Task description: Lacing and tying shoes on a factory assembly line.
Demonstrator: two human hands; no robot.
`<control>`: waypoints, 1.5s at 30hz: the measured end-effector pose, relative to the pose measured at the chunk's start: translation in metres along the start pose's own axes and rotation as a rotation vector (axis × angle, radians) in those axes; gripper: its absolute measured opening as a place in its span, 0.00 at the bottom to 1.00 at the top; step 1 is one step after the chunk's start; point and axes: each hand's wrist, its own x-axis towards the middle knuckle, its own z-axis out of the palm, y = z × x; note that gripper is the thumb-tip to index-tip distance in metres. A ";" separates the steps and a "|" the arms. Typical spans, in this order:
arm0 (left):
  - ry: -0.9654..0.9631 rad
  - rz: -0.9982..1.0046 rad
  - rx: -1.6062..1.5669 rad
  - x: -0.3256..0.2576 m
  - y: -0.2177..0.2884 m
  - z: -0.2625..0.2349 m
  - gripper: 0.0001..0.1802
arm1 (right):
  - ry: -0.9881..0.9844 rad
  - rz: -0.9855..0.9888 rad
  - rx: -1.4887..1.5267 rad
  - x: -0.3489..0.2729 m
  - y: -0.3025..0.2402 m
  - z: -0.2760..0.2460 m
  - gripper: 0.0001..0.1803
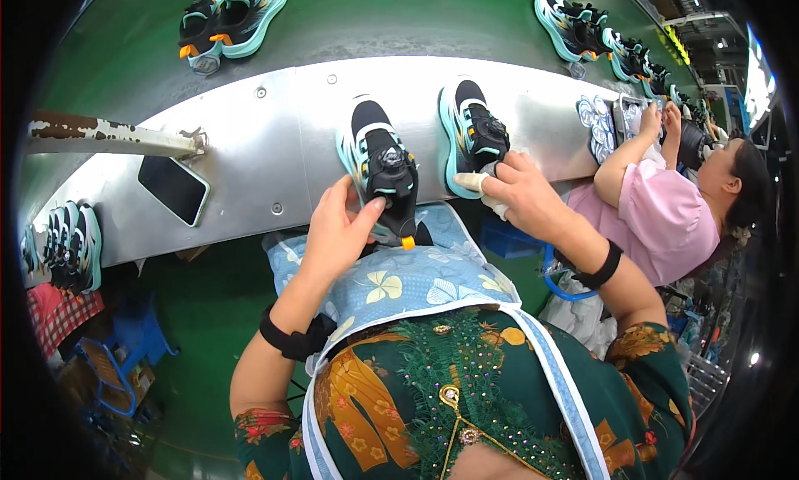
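A metal ledge borders a green surface. Over its near edge a shoe points toe-away: black upper with white bands, round black dial, turquoise sole edge, orange heel tab. The left hand pinches its rear between thumb and fingers. Beside it, the right hand meets a matching shoe's heel, grip unclear.

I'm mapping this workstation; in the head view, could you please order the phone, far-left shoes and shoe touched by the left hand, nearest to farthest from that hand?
1. Touched shoe, against the left hand.
2. Phone, left, on the metal bench.
3. Far-left shoes, beyond the phone.
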 end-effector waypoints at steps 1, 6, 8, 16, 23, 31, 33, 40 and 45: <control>-0.001 0.052 0.038 0.004 0.000 0.001 0.35 | -0.002 -0.004 -0.005 -0.001 -0.003 -0.002 0.31; -0.083 0.101 -0.043 0.018 0.009 0.012 0.31 | -0.021 -0.076 0.017 0.014 -0.032 0.018 0.32; -0.107 0.189 0.062 0.024 0.014 0.012 0.31 | 0.051 -0.065 -0.118 0.037 -0.026 0.028 0.21; 0.563 0.642 0.637 0.048 -0.028 -0.037 0.15 | 0.312 -0.247 -0.226 0.222 0.051 -0.050 0.10; 0.565 0.707 0.600 0.056 -0.028 -0.034 0.18 | 0.229 0.067 -0.234 0.317 0.075 -0.005 0.23; 0.577 0.652 0.711 0.051 -0.030 -0.036 0.20 | 0.007 0.537 -0.189 0.116 0.235 -0.108 0.25; 0.559 0.653 0.744 0.055 -0.027 -0.033 0.21 | 0.002 0.677 -0.337 0.032 0.330 -0.118 0.29; 0.609 0.620 0.890 0.057 -0.024 -0.025 0.21 | -0.013 0.965 -0.678 -0.003 0.426 -0.037 0.28; 0.650 0.626 0.909 0.058 -0.021 -0.021 0.20 | 0.099 0.682 -0.303 0.052 0.375 -0.068 0.17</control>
